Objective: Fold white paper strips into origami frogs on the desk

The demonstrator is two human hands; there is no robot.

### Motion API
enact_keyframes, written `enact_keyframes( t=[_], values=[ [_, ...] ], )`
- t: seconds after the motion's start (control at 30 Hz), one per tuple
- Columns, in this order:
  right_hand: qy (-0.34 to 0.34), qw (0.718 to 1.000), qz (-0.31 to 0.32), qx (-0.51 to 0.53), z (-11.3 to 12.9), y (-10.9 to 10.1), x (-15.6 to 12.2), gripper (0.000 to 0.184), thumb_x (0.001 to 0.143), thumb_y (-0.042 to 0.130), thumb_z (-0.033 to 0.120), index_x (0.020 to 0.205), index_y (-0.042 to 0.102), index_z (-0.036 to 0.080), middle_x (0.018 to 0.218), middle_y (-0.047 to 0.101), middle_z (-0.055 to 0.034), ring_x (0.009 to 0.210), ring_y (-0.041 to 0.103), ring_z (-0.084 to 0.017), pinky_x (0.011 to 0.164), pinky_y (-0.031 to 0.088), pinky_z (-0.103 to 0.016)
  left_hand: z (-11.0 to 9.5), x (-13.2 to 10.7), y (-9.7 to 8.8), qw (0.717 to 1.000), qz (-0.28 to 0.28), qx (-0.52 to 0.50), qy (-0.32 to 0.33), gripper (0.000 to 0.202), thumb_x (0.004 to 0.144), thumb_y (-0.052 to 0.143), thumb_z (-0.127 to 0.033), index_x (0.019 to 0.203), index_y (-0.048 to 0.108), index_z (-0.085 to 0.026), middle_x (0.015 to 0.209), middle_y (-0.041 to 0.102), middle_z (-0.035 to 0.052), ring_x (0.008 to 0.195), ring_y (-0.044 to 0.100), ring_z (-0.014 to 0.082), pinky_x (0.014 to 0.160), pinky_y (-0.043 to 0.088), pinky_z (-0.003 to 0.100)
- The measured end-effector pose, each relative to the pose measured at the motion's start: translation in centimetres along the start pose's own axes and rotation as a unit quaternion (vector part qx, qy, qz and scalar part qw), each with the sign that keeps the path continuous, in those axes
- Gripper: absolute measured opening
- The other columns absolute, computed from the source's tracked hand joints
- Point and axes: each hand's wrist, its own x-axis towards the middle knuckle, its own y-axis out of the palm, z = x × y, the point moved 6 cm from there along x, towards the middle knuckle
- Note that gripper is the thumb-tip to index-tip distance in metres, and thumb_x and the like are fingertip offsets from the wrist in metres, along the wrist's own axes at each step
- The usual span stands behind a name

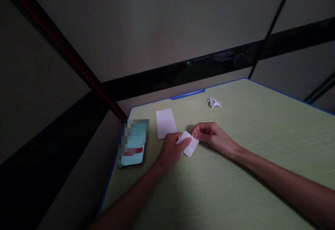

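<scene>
A small white folded paper (190,146) lies on the pale green table (235,174) near its far left part. My left hand (171,149) is closed, its thumb and fingers pinching the paper's left edge. My right hand (213,136) is curled, with its fingertips pinching the paper's upper right corner. Both forearms reach in from the bottom of the view.
A white paper sheet (166,123) lies flat just behind my left hand. A phone (133,143) with a lit screen rests at the table's left edge. A small folded paper figure (214,102) sits near the far edge. A dark wall rail runs behind the table.
</scene>
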Motion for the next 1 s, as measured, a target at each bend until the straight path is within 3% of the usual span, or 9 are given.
enact_keyframes(
  t=[0.17,0.47,1.0],
  values=[
    [-0.007,1.0,0.021,-0.004,0.25,0.02,-0.06,0.01,0.063,0.055,0.021,0.063,0.05,0.013,0.059,0.048,0.0013,0.054,0.043,-0.009,0.054,0.033,-0.023,-0.03,-0.08,0.01,1.0,0.006,-0.013,-0.004,0.024,0.067,0.05,-0.03,0.051,0.049,-0.011,0.045,0.039,-0.0039,0.044,0.034,0.0064,0.042,0.023,0.019],
    [-0.059,0.984,0.071,-0.154,0.14,0.46,-0.46,0.015,0.073,0.046,0.026,0.064,0.047,0.015,0.055,0.037,0.0035,0.051,0.033,-0.009,0.046,0.026,-0.021,0.13,0.06,0.0,1.0,0.006,0.009,0.009,0.024,0.067,0.05,-0.03,0.05,0.048,-0.012,0.046,0.04,-0.0039,0.045,0.034,0.0064,0.041,0.023,0.019],
    [-0.037,0.99,0.111,-0.073,0.05,0.57,-0.13,0.032,0.074,0.046,0.044,0.06,0.043,0.015,0.053,0.038,0.0038,0.048,0.032,-0.007,0.046,0.024,-0.021,-0.3,0.23,-0.12,0.998,0.06,0.013,0.019,0.017,0.066,0.045,-0.021,0.057,0.055,-0.011,0.051,0.046,-0.0024,0.048,0.038,0.0075,0.043,0.027,0.018]
  ],
)
